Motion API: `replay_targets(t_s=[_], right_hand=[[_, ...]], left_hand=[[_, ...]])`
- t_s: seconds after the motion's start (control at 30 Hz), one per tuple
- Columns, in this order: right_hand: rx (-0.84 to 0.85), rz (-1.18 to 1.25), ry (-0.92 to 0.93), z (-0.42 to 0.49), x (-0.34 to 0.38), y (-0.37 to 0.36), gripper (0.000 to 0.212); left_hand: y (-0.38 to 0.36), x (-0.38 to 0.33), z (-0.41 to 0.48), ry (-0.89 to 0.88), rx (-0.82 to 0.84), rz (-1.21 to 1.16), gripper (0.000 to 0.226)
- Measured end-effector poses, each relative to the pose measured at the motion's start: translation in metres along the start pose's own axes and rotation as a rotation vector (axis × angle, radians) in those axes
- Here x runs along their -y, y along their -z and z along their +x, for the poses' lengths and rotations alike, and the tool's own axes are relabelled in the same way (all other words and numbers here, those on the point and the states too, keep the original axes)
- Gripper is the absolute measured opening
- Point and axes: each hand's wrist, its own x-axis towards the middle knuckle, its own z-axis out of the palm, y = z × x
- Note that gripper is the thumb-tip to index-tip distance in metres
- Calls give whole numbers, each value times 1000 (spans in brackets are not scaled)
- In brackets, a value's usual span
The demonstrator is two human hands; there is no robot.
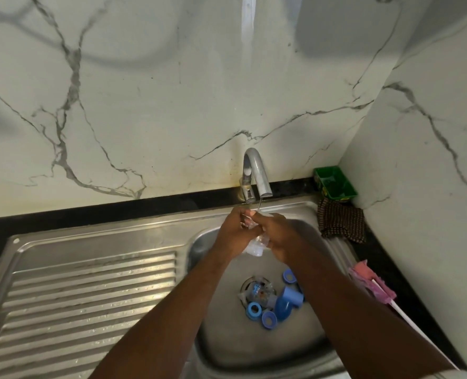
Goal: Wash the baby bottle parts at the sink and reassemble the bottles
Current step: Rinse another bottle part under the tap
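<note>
Rinsing step: left grip (233, 232) and right grip (278, 237) clasp the clear plastic baby bottle (254, 247) under the steel tap (257, 170), over the steel sink (221, 340); the blue plastic rings (253, 309) below likely come next.

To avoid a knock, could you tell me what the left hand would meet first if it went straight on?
Most likely the tap, at its base just beyond the left hand, which grips the clear bottle with the right hand. Depth is unclear, so this is a guess.
</note>
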Motion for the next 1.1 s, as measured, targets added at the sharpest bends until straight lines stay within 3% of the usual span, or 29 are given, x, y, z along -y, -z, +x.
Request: replay_targets(t_s=[0.13,0.23,0.33,0.5,0.67,0.77,0.87,1.0,1.1], right_hand=[[116,127,54,2,2,12,46],[77,206,83,2,1,12,48],[16,217,89,4,1,12,43],[-33,128,69,9,3,12,43],[24,13,88,9,0,7,37],[29,-149,142,9,-5,10,42],[99,-173,188,5,-10,18,44],[120,-117,203,0,-20,26,62],[188,-91,184,-3,-27,31,60]], left_hand=[[8,-8,3,102,68,-86,31],[9,-9,5,110,91,-113,36],[8,-11,4,89,108,-94,24],[11,-7,3,44,-65,-83,47],[10,-7,1,17,-129,0,46],[13,-2,2,114,-4,-40,49],[18,0,-2,222,167,34,36],[22,2,-9,477,229,-391,31],[18,8,-7,445,179,-573,27]])
